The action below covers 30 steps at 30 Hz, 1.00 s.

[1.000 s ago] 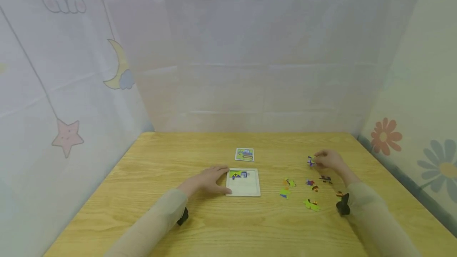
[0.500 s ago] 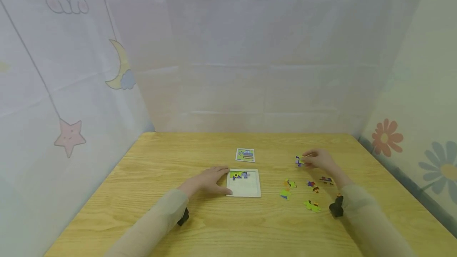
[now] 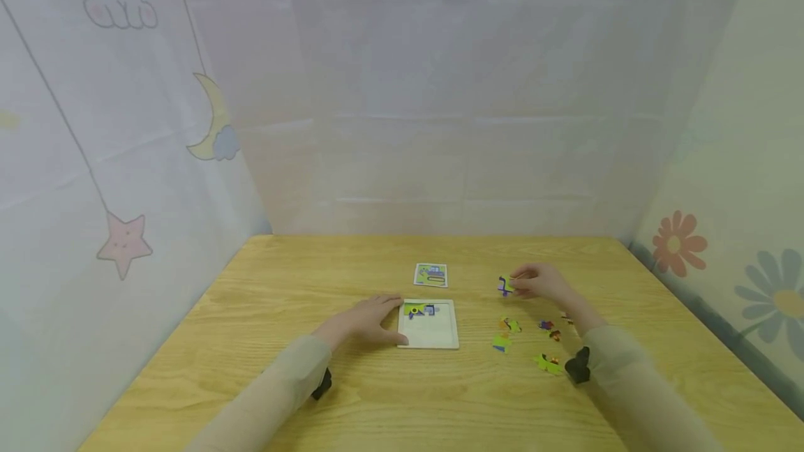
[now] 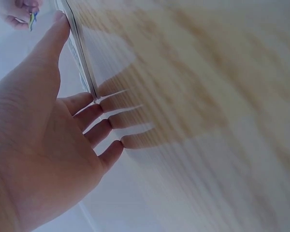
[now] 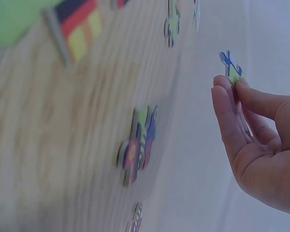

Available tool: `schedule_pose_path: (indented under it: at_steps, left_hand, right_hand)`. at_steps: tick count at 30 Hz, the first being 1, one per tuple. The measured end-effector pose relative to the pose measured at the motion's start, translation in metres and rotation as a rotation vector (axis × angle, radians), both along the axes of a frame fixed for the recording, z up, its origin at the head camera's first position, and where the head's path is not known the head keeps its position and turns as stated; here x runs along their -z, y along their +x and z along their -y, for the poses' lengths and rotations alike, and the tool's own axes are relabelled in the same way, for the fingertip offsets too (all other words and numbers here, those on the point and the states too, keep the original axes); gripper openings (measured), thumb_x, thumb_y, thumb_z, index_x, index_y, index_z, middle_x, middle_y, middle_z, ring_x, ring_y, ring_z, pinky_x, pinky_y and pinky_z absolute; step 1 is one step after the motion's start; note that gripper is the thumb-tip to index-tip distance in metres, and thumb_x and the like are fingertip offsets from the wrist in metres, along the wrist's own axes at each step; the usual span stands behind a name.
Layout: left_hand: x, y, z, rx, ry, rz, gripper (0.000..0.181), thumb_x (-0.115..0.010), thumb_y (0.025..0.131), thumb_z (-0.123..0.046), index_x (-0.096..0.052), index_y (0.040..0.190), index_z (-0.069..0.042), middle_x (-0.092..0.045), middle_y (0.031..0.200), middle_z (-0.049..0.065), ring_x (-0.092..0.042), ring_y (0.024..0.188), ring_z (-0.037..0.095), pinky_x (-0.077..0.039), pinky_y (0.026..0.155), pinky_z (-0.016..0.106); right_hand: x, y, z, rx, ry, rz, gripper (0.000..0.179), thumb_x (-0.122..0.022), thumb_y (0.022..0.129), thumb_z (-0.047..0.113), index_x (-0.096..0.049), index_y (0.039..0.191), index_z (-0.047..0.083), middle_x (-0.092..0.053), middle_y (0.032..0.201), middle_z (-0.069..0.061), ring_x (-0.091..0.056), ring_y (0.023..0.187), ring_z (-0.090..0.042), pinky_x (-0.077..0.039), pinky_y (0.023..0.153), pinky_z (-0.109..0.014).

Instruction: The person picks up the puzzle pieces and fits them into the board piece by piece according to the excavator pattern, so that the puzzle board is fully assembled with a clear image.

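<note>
Right hand (image 3: 541, 283) has shifted left over the table (image 3: 352, 264), thumb and fingertips pinching a puzzle piece (image 3: 504, 285), held up off the tabletop and now nearer the tray (image 3: 433, 333), though well apart from it; looks like mid-carry, piece unplaced. Left hand (image 3: 370, 319) is unmoved, fingers extended and gripping nothing, touching the tray's left edge. Partial picture (image 3: 416, 310) inside tray unchanged.

In these views, I can read no text, label, brand, number or sign on anything.
</note>
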State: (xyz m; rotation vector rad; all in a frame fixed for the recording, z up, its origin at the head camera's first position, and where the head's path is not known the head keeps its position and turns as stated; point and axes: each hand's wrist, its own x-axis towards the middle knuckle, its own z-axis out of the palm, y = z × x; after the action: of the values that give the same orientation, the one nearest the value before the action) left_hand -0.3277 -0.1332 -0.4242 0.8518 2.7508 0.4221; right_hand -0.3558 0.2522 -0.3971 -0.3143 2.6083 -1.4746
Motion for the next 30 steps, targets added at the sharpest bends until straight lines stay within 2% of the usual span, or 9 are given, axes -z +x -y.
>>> schedule_pose_path:
  at_steps: [5, 10, 18, 26, 30]
  left_hand:
    - [0.000, 0.001, 0.000, -0.007, 0.000, 0.007, 0.088, -0.061, 0.082, -0.059, -0.030, 0.147, -0.010, -0.026, 0.154, 0.010, -0.024, 0.141, 0.032, -0.024, 0.114, 0.049]
    - [-0.001, 0.001, -0.001, -0.012, 0.010, 0.012, 0.088, -0.062, 0.082, -0.058, -0.030, 0.147, -0.010, -0.027, 0.154, 0.010, -0.025, 0.141, 0.032, -0.024, 0.114, 0.050]
    - [0.002, 0.000, 0.000, -0.004, -0.001, -0.003, 0.086, -0.061, 0.082, -0.058, -0.031, 0.147, -0.010, -0.027, 0.154, 0.010, -0.025, 0.141, 0.032, -0.024, 0.114, 0.050]
    - [0.002, -0.001, -0.001, -0.011, -0.019, 0.002, 0.085, -0.060, 0.084, -0.057, -0.029, 0.148, -0.011, -0.026, 0.154, 0.009, -0.023, 0.142, 0.033, -0.022, 0.115, 0.052]
    - [0.003, -0.001, -0.001, -0.016, -0.020, 0.005, 0.087, -0.060, 0.083, -0.059, -0.029, 0.148, -0.011, -0.026, 0.154, 0.009, -0.023, 0.142, 0.033, -0.021, 0.115, 0.052]
  right_hand:
    - [0.003, -0.003, 0.008, -0.026, -0.025, 0.002, 0.037, -0.059, 0.092, 0.012, -0.053, 0.119, -0.014, -0.062, 0.107, -0.030, -0.065, 0.092, -0.039, -0.056, 0.080, -0.044]
    - [0.008, -0.006, 0.016, -0.029, -0.044, 0.033, 0.039, -0.061, 0.091, 0.013, -0.053, 0.119, -0.013, -0.063, 0.104, -0.027, -0.067, 0.089, -0.034, -0.057, 0.079, -0.042]
    - [0.007, -0.006, 0.035, -0.068, -0.044, 0.033, 0.036, -0.061, 0.091, 0.012, -0.055, 0.116, -0.012, -0.065, 0.097, -0.023, -0.067, 0.088, -0.035, -0.058, 0.077, -0.042]
    - [0.010, -0.008, 0.050, -0.099, -0.047, 0.043, 0.032, -0.062, 0.090, 0.011, -0.056, 0.113, -0.011, -0.065, 0.096, -0.023, -0.067, 0.087, -0.034, -0.058, 0.076, -0.041]
    - [0.010, -0.009, 0.057, -0.113, -0.049, 0.053, 0.034, -0.061, 0.091, 0.011, -0.054, 0.116, -0.012, -0.065, 0.098, -0.022, -0.067, 0.088, -0.035, -0.058, 0.076, -0.041]
